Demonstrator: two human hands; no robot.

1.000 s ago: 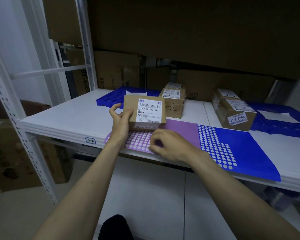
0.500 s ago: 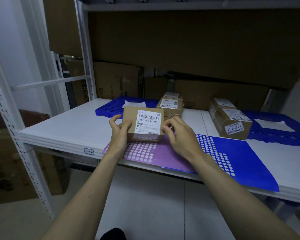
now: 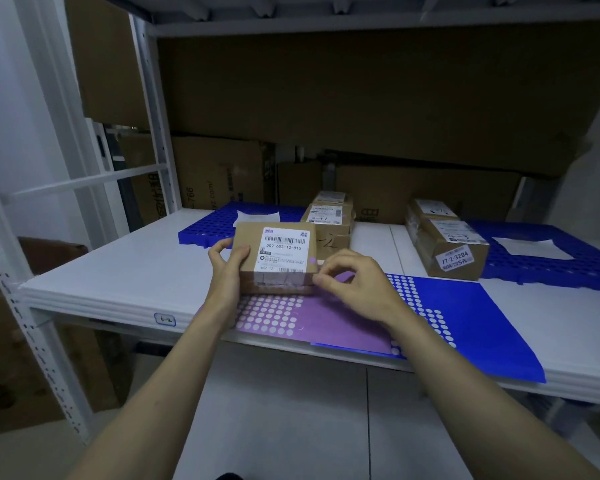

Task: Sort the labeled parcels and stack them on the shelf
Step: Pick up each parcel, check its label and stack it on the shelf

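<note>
A small brown parcel (image 3: 248,242) with a white barcode label reading 502-602-12-815 is held just above the purple sticker sheet (image 3: 326,327) on the white shelf (image 3: 118,271). My left hand (image 3: 227,271) grips its left side. My right hand (image 3: 357,289) pinches at its lower right corner with thumb and forefinger. A small purple dot (image 3: 313,260) sits on the parcel's right edge. Behind it stands a stack of labeled parcels (image 3: 329,220). Another stack (image 3: 447,244) stands at the right.
A blue dotted sticker sheet (image 3: 475,323) lies right of the purple one. Blue grid mats (image 3: 208,226) (image 3: 551,268) with white papers lie at the back left and right. Large cardboard boxes (image 3: 222,174) fill the rear. A perforated shelf post (image 3: 32,323) stands at left.
My right hand left the purple sheet and came up to the parcel's right side, now pinching at its lower right corner. A purple dot now shows on the parcel. The left hand keeps its grip.
</note>
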